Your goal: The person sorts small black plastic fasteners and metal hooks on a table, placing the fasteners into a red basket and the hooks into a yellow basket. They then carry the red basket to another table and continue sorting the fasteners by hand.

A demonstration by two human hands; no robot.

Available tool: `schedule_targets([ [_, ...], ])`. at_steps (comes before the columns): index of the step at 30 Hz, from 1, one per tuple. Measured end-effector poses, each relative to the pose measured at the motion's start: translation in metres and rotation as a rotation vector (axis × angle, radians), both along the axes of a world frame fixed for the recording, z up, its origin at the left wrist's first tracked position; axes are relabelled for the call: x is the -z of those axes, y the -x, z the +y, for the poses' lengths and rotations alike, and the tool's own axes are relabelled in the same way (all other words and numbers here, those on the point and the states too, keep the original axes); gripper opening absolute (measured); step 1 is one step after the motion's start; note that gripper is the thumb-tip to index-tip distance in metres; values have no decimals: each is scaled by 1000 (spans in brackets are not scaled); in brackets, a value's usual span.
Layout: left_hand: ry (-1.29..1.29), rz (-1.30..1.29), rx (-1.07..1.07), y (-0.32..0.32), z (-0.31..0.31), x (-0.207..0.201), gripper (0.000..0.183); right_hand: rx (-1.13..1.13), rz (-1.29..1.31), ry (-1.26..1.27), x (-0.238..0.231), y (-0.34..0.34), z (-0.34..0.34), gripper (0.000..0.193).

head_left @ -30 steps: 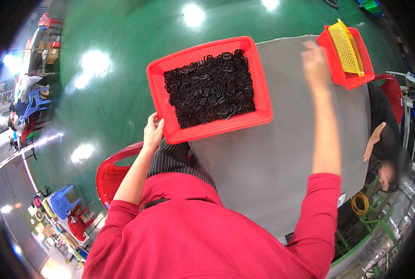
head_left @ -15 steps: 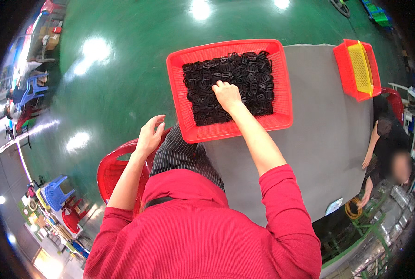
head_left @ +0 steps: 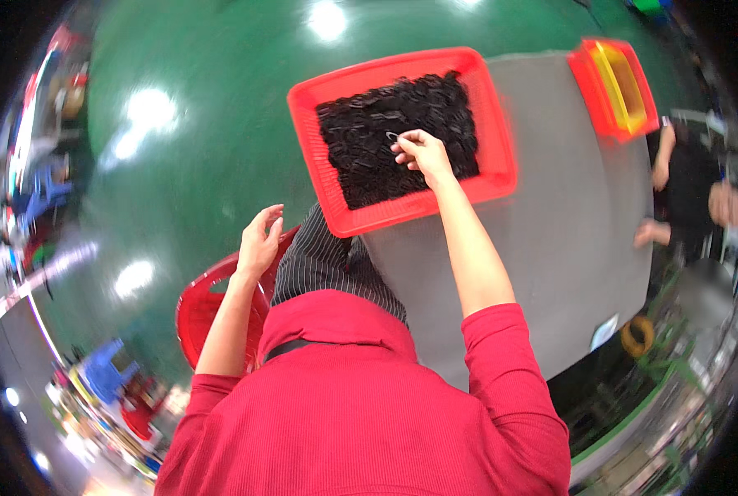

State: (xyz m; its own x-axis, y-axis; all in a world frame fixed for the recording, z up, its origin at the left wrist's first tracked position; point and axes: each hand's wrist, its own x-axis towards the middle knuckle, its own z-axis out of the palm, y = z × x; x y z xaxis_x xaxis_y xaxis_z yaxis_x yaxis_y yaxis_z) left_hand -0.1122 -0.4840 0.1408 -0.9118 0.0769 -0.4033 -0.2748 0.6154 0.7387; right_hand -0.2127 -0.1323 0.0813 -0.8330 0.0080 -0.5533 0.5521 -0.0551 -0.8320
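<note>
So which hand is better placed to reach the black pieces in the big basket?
Probably the right hand: it's over the black pieces in the big basket, though seemingly pinching a small loop. The left hand is open, outside the basket.

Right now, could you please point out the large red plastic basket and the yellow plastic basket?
Large red plastic basket (head_left: 369, 219), head view: its near side.
Yellow plastic basket (head_left: 622, 87), head view: its middle.

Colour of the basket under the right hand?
The basket is red; shows best in the head view.
</note>
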Motion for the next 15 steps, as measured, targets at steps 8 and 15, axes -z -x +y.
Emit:
schedule_targets([
  [8, -233, -487, -23, 38, 13, 29, 69, 365, -11, 20, -102, -276, 33, 18],
  [15, -314, -681, 123, 89, 8, 69, 47, 1251, -723, -140, -44, -644, -93, 18],
])
